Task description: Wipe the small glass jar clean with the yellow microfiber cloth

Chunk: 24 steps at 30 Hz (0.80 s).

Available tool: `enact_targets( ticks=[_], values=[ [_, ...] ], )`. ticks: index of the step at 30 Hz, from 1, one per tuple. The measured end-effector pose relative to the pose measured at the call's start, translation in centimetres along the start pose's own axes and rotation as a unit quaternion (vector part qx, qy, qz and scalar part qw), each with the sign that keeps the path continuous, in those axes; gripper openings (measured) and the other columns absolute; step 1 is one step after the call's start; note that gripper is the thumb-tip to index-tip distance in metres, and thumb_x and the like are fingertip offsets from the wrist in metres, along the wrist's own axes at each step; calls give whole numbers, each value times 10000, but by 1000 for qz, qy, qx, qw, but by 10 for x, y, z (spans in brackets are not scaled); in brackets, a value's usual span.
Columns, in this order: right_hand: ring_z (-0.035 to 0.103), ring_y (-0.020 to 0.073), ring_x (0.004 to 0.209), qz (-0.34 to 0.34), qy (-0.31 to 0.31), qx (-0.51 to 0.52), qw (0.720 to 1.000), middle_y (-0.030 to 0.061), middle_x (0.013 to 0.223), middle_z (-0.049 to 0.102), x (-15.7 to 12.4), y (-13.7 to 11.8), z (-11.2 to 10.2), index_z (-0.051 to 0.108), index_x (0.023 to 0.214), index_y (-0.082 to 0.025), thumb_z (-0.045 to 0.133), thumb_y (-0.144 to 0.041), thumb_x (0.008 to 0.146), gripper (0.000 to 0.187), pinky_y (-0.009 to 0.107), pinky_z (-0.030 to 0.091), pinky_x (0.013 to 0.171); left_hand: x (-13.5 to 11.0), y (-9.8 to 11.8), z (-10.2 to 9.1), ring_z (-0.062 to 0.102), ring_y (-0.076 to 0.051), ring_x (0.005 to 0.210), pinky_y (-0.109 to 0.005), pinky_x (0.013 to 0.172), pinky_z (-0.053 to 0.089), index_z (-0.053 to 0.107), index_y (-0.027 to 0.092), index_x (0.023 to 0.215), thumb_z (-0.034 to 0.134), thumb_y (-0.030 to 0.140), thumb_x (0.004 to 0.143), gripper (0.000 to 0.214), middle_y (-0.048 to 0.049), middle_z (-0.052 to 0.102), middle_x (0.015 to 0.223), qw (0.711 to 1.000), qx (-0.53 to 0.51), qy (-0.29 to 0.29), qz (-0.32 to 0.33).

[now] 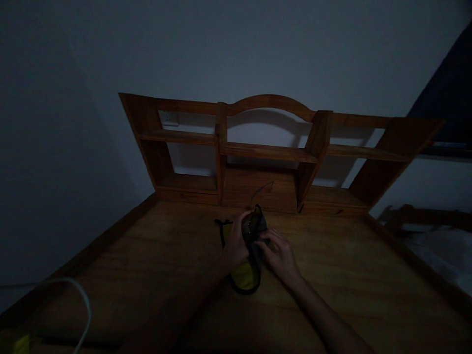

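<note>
At the centre of the frame, the left hand (236, 243) grips a black-edged piece (245, 276) with yellow-green panels, its fingers wrapped round the upper part, while the thumb and fingertips of the right hand (279, 250) seem to pinch the dark material on its right side. A glossy dark part (251, 224) with small bright spots shows between the hands; the dim light hides whether it belongs to the piece or is something separate. The step in hand looks like fine two-handed handling, the left hand steadying and the right working at the material. From this hold, the next move seems to call for a firm left grip and a careful right pinch, so that the soft-looking material does not slip or bunch. Just above the hands, a thin strand (261, 188) curves up in front of the wooden shelf unit (271, 153); where its lower end goes, I cannot tell. Around and below the hands spreads the wooden tabletop (177, 246). Farther out, a pale cable (86, 300) loops at lower left near a yellow object (21, 344), and a wall socket (170, 119) shows through the shelf unit's upper left compartment.
</note>
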State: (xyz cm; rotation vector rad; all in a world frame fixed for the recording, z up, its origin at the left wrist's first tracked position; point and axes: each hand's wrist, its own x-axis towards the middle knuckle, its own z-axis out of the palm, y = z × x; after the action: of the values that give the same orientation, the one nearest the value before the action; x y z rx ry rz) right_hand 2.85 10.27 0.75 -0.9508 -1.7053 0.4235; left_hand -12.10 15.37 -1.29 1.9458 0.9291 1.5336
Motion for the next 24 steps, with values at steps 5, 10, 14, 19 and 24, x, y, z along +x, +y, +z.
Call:
enact_targets(
  ticks=[5,10,14,19,24],
  values=[
    [553,187,1092,-47,-31,-59,997,33,1128,633,1,-2,1,619,1091,-236,633,-225,884,208,338,416,983,0,-6,2,504,-242,1184,-429,1033,395,370,215,1335,693,205,710,704,-106,489,1291,1000,-18,12,-12],
    [543,201,1079,-37,-105,-97,989,54,1121,620,4,-3,-2,606,1080,-213,580,-207,913,169,354,433,958,-2,-3,2,498,-238,1170,-422,1015,407,376,207,1335,666,190,739,663,-108,484,1269,1000,8,6,-7],
    [563,201,958,-30,-101,-81,991,44,989,623,3,2,-5,607,983,-211,607,-198,893,91,339,459,850,-4,2,2,482,-242,1172,-423,1010,403,368,215,1346,673,198,734,684,-108,464,1276,1000,14,-2,11],
    [565,207,931,-22,-78,-61,995,39,959,623,1,6,-3,599,961,-220,648,-205,864,109,337,452,818,-4,5,3,486,-246,1166,-427,1010,402,360,218,1339,681,206,735,684,-109,465,1272,1000,2,-6,4],
    [565,203,908,-18,-62,-70,995,27,918,621,1,3,-3,597,917,-217,691,-200,829,129,330,439,816,-5,5,3,479,-240,1174,-414,1021,397,359,220,1337,687,188,714,705,-99,462,1277,1000,-1,-9,10]
  ],
)
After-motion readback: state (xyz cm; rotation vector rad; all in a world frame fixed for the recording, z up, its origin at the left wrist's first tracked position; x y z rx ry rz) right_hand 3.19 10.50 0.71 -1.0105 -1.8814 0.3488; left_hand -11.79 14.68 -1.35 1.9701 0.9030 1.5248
